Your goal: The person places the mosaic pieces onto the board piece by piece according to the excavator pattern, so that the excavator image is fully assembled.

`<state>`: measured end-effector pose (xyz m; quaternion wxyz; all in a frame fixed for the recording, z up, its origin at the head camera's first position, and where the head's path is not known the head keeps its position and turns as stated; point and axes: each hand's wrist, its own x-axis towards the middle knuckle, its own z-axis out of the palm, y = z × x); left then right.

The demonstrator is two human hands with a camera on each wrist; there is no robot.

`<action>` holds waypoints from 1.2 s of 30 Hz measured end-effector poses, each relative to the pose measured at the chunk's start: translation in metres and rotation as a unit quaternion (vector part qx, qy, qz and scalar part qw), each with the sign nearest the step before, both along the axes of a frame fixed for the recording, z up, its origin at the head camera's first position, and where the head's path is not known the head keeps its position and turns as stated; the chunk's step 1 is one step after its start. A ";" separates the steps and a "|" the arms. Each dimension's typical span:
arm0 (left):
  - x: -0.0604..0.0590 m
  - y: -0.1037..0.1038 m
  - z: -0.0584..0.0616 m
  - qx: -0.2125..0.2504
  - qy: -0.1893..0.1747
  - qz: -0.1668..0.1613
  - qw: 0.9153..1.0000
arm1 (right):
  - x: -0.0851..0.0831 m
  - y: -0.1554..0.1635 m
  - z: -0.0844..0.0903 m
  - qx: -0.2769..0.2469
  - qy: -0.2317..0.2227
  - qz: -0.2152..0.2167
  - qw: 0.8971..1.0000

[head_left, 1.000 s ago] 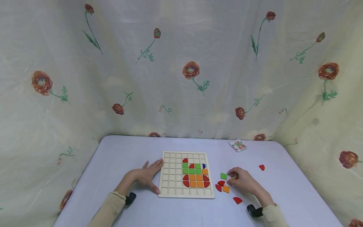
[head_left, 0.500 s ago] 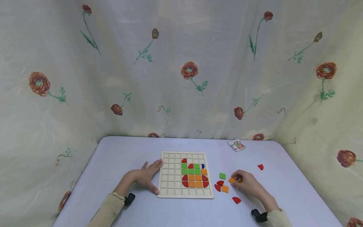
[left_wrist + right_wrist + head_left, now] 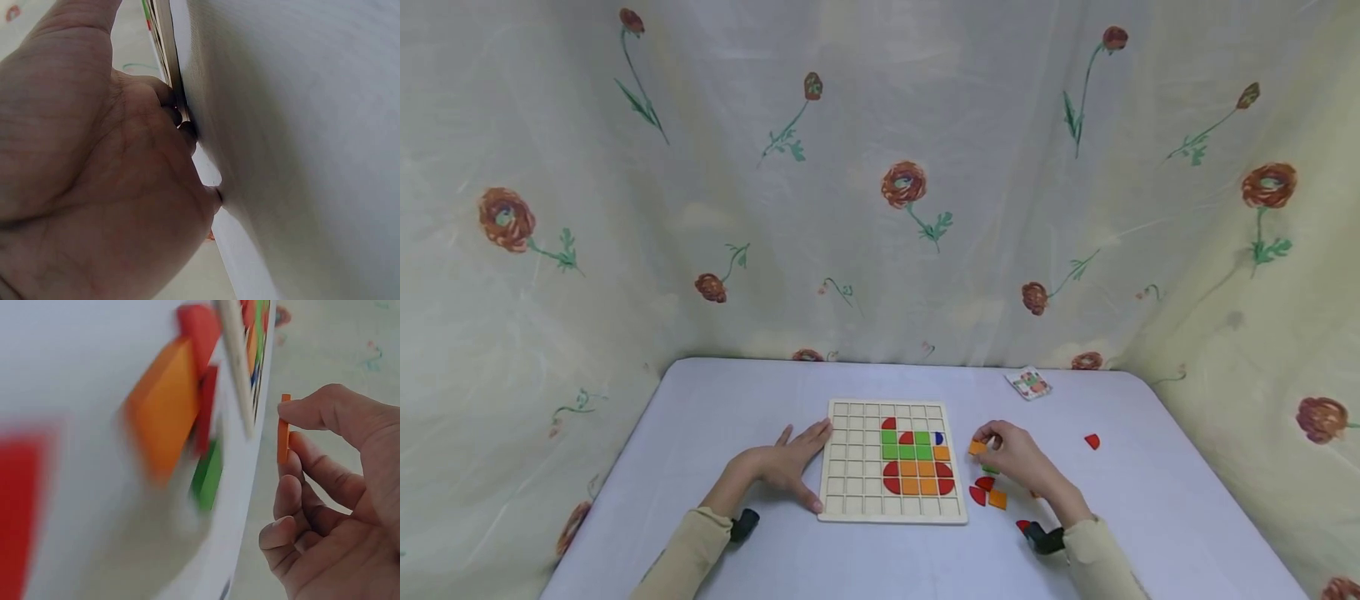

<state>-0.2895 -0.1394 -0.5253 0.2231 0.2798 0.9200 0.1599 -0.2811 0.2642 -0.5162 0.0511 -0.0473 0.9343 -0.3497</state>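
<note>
My right hand [image 3: 1018, 458] pinches an orange square tile [image 3: 977, 447] between thumb and fingertips, just off the right edge of the puzzle board [image 3: 853, 485]. In the right wrist view the orange tile [image 3: 284, 428] is seen edge-on, raised off the table. The fingers of my left hand [image 3: 786, 468] are spread, with fingertips and thumb against the board's left edge. Red, green, orange and blue tiles fill part of the gridded board's right half. Beneath my right hand lies a green square tile [image 3: 990, 469], partly covered.
Two red quarter-circle tiles [image 3: 977, 495] and an orange square tile [image 3: 997, 499] lie right of the board. Another red tile [image 3: 1022, 525] is partly hidden by the right wrist camera. Farther right is a red tile [image 3: 1092, 442]; a patterned card [image 3: 1028, 383] lies at the back.
My right hand picked up an orange tile from the loose pieces and has carried it left and away from me, toward the board's edge. The left hand has stayed put.
</note>
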 end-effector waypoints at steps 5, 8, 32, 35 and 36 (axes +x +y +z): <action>0.000 0.000 -0.001 -0.005 0.003 0.002 1.000 | -0.021 -0.037 0.001 -0.016 0.008 0.037 0.999; 0.000 0.001 -0.001 -0.005 0.005 0.005 1.000 | -0.033 -0.057 0.000 -0.030 0.002 0.050 0.998; -0.003 0.001 -0.004 -0.011 0.009 0.000 1.000 | -0.070 -0.101 -0.010 -0.012 -0.035 0.059 0.998; -0.003 0.000 -0.003 -0.010 0.008 0.003 1.000 | -0.070 -0.105 -0.010 -0.014 -0.027 0.049 0.998; -0.003 -0.001 -0.003 -0.009 0.007 0.004 1.000 | -0.071 -0.106 -0.010 -0.014 -0.025 0.046 0.999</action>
